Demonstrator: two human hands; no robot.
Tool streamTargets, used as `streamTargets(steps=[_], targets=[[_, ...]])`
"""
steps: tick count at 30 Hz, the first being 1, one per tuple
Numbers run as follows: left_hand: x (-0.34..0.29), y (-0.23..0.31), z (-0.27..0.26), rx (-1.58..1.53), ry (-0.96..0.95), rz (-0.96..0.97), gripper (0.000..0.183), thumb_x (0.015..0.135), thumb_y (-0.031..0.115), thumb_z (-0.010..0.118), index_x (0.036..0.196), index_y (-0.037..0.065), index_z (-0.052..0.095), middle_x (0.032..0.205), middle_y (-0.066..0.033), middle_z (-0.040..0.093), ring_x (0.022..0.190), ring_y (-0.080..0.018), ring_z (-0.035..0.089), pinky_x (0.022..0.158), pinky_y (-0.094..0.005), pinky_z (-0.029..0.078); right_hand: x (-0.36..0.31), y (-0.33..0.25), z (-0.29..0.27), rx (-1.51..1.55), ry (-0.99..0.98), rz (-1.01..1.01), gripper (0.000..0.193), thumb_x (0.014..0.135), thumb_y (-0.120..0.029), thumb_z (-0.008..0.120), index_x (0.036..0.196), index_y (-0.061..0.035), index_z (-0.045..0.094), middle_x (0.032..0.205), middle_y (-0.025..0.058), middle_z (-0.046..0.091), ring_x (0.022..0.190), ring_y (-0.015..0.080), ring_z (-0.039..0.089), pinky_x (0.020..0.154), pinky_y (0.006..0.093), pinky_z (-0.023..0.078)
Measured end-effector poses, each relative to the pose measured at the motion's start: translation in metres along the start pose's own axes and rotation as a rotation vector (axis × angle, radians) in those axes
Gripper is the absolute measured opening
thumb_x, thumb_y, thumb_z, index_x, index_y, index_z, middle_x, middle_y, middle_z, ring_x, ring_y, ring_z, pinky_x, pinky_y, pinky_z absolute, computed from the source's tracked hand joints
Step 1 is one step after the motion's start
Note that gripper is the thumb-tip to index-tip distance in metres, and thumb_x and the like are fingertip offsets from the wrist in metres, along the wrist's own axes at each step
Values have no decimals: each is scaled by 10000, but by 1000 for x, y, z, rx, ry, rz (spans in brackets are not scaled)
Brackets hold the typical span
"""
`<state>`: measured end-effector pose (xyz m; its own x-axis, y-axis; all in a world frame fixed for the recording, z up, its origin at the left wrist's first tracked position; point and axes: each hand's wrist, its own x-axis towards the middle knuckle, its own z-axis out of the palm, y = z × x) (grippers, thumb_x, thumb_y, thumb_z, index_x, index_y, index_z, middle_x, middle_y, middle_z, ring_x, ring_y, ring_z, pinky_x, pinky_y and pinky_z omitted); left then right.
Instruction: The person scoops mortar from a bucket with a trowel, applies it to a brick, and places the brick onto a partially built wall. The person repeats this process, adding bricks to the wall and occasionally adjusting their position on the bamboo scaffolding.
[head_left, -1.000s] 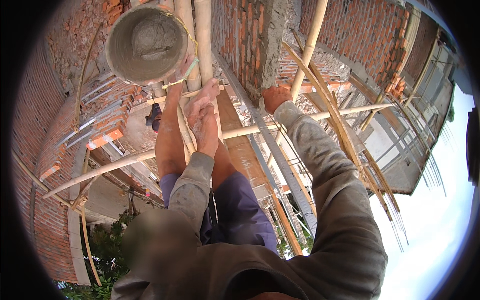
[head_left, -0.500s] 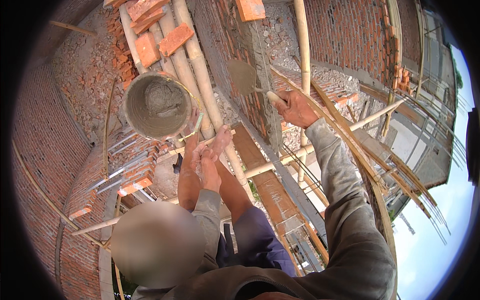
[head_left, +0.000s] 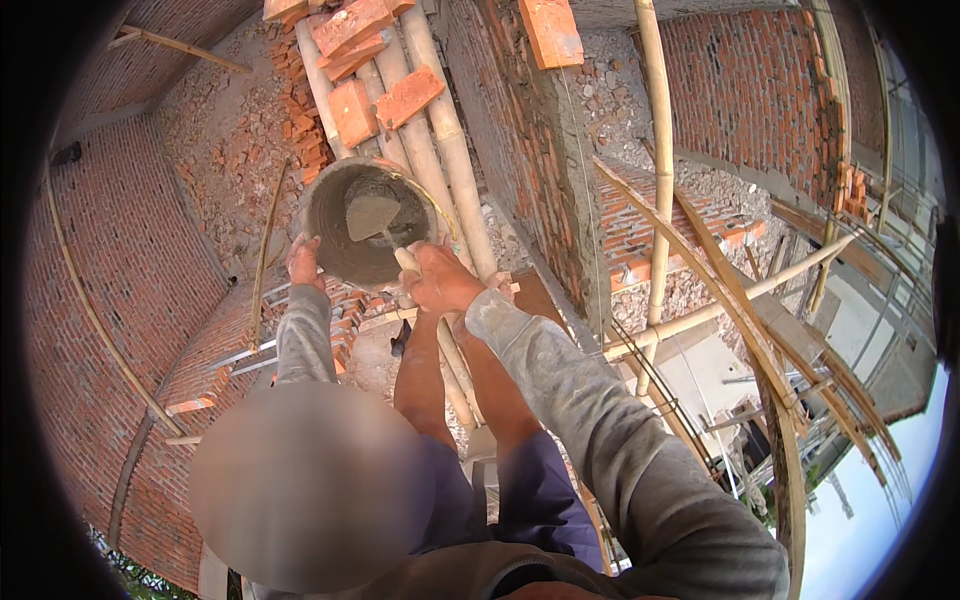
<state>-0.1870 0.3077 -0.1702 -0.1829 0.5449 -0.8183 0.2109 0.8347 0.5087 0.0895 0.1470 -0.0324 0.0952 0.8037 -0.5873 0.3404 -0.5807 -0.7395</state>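
Note:
My right hand [head_left: 440, 278] is closed round the pale handle of a trowel [head_left: 370, 215]. The trowel's mortar-coated blade is inside a round bucket [head_left: 325, 255], over the grey wet mortar [head_left: 375, 187] in it. At the bucket's near left side, my left hand [head_left: 304, 262] grips the rim, fingers curled against the wall. The bucket stands on bamboo poles [head_left: 455, 170] beyond my bare legs. To its right rises a brick wall [head_left: 545, 150] smeared with mortar, with one orange brick [head_left: 552, 32] on its top beside a thin string.
Loose bricks [head_left: 410, 97] lie on the poles past the bucket. Crossing bamboo [head_left: 740, 292] and wooden planks [head_left: 690, 260] stand at the right. Far below on the left, rubble [head_left: 215, 130] covers the ground beside another brick wall [head_left: 130, 230].
My right hand has brought the trowel left from beside the wall into the bucket. My left hand has gone from above my legs to the bucket's left rim. The view has shifted.

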Motion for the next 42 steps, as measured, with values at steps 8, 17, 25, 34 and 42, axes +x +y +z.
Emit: streamTargets(steps=[8,17,25,34,42], targets=[[-80,2,71,226,-324,397,322,827,-35,652,1140,35,645,979,-36,645,911,-168,613,889,-297,503,55,60,3,-195,36,13,251,903,-126,635,1025,92,663,904,328,705,946,516,701,851,555,554],[-42,30,44,395,-402,391,565,746,-83,591,1305,-34,659,1204,-120,692,1109,-229,643,1031,-319,471,6,97,-4,-68,-203,-103,227,904,-160,668,976,54,655,843,310,679,875,503,683,796,563,534],[40,0,-16,880,-56,330,620,813,122,733,1399,-30,600,1323,-241,672,1225,-368,647,1084,-419,486,33,77,70,65,-64,167,286,927,-205,648,992,70,689,994,329,693,1053,472,695,931,536,519],[-43,-30,-13,792,192,629,554,877,44,676,1423,-16,605,1256,-197,656,1125,-287,647,1011,-440,507,8,46,8,-232,-312,174,313,853,-123,699,1121,35,730,1177,279,709,1112,424,718,1034,529,530],[-189,-33,-45,200,-43,190,243,1051,81,613,1267,9,698,910,-10,666,634,-81,557,557,-274,513,-24,59,-65,-385,11,194,291,903,-167,686,1098,47,711,1023,254,727,986,430,738,908,521,576]])
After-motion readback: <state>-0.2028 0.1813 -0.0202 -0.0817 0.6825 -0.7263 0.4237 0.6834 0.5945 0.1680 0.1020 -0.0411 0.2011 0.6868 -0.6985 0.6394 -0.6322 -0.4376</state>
